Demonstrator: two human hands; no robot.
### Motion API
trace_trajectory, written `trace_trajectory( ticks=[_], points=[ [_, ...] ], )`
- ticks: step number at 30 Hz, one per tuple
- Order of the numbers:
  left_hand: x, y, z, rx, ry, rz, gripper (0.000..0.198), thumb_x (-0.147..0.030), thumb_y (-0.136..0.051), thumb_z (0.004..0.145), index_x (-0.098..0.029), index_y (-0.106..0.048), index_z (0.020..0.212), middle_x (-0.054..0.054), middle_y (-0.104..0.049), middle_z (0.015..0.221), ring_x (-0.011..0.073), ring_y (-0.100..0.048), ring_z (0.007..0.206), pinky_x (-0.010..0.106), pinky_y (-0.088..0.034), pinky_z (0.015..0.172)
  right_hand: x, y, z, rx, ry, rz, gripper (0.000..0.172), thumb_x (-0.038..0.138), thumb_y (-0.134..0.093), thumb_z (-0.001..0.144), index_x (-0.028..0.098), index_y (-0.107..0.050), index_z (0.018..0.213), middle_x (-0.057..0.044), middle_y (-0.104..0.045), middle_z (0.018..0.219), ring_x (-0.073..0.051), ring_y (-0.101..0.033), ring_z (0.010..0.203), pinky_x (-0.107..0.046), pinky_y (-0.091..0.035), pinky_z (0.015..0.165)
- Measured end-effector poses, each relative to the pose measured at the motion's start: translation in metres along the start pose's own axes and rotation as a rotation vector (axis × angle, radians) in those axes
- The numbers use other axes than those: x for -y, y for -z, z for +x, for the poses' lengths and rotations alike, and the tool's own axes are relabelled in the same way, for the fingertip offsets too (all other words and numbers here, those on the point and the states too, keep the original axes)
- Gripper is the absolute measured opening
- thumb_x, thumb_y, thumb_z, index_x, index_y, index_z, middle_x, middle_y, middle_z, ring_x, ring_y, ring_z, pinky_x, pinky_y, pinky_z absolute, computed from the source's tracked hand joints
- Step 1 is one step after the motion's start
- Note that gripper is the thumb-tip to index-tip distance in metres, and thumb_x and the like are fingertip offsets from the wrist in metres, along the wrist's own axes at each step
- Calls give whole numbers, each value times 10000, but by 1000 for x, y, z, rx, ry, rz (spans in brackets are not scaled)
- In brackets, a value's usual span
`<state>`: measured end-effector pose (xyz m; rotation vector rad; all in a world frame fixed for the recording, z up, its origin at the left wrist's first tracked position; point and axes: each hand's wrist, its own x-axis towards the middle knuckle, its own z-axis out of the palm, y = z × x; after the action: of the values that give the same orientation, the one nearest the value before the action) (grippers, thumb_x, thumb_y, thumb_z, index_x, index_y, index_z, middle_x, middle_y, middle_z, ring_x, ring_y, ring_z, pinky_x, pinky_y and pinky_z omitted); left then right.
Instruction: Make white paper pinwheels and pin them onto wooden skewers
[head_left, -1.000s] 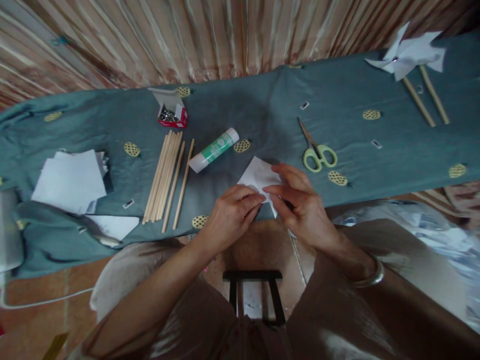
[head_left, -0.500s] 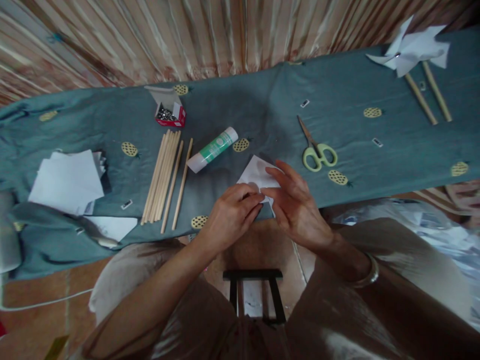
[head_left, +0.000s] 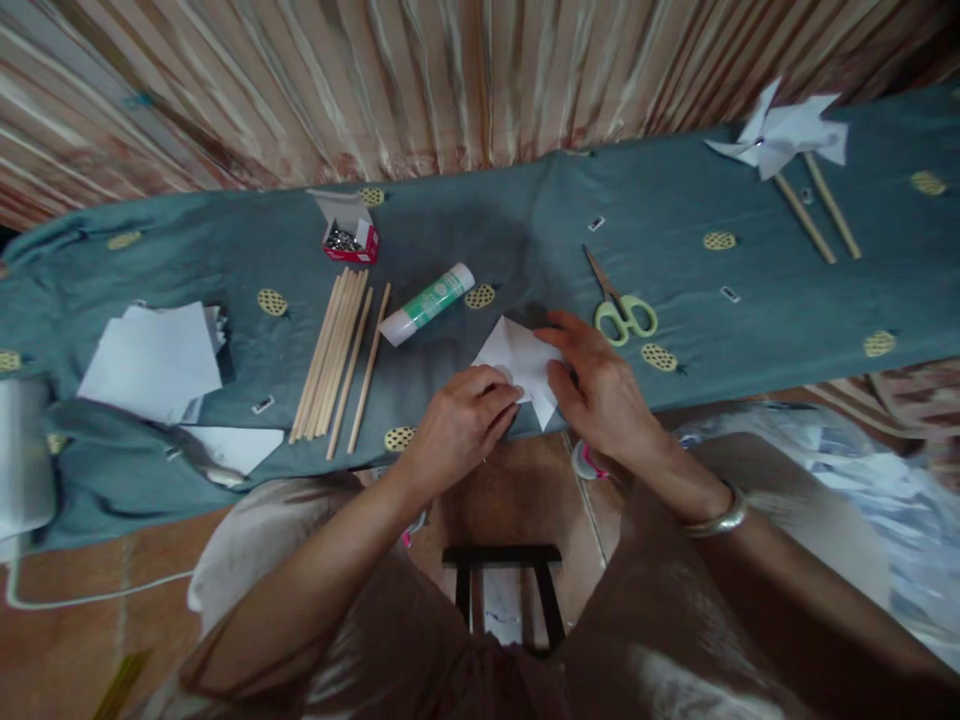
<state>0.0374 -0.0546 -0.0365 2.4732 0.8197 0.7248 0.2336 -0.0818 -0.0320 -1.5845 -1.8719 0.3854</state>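
Note:
A small white folded paper piece lies near the front edge of a blue-grey cloth-covered table. My left hand is curled, its fingertips pressing the paper's near left corner. On the paper's right side, my right hand grips the sheet with fingers bent over it and the thumb beneath. A silver bangle circles my right wrist. A glue stick lies just behind the paper, and green-handled scissors lie to the right of my right hand.
A bundle of wooden sticks lies left of the glue stick. A red box of pins stands open behind them. White paper sheets are stacked at the left. A finished paper pinwheel on sticks rests at the far right. A black stool stands below.
My right hand went from raised and spread beside the paper to closed down on its right side. The view shifted slightly right; my left hand stayed put.

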Motion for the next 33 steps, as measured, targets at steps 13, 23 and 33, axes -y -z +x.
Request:
trace_trajectory(
  ticks=[13, 23, 33],
  points=[
    [-1, 5, 1, 11, -11, 2, 148, -164, -539, 938, -134, -662, 1015, 81, -668, 968, 163, -642, 889, 292, -551, 810, -3, 4, 4, -21, -9, -52, 338, 199, -457, 902, 178, -616, 1199, -151, -587, 1350, -304, -554, 1260, -536, -449, 1068],
    [17, 22, 5, -58, -45, 128, 152, -127, -572, 900, -164, -686, 995, 83, -689, 1005, 206, -634, 928, 359, -526, 821, 5, 15, -3, 7, -68, 10, 287, 212, -515, 883, 180, -661, 1128, -142, -655, 1272, -288, -626, 1175, -488, -531, 969],
    [14, 17, 2, -72, -19, 62, 162, -161, -579, 904, -161, -675, 1034, 90, -685, 1020, 211, -626, 944, 376, -521, 836, 12, 15, -8, 29, -76, 47, 259, 135, -523, 846, 163, -694, 1040, -115, -711, 1127, -243, -689, 1020, -411, -556, 917]
  ],
)
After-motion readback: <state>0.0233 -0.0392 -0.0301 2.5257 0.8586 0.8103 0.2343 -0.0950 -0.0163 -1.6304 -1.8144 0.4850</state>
